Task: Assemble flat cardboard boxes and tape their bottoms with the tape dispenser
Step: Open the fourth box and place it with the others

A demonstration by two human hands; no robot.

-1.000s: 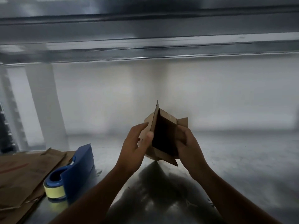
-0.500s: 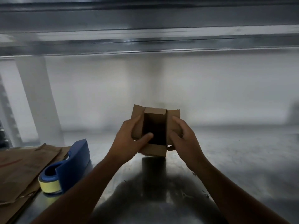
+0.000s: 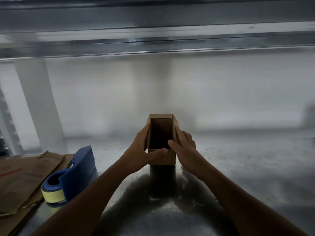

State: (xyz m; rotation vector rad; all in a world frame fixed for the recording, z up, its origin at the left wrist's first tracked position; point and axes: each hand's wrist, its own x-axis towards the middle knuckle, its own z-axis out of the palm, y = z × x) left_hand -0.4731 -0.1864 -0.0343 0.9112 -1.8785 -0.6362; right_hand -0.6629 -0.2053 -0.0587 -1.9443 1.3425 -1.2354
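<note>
Surface: shiny metal bench top (image 3: 247, 167), reflective | far L: flat cardboard (image 3: 22, 176), lying flat | at its R edge: blue tape dispenser (image 3: 73, 176) w/ pale yellow roll | ctr: small cardboard box (image 3: 162, 159), upright, open end up, reflection directly under base

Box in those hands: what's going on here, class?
A person holds a small cardboard box at a metal table. The left hand grips its left side, thumb across the near wall; the right hand grips the right side. The box is squared up, open end toward the camera. A blue tape dispenser lies untouched at left, beside flat cardboard.
</note>
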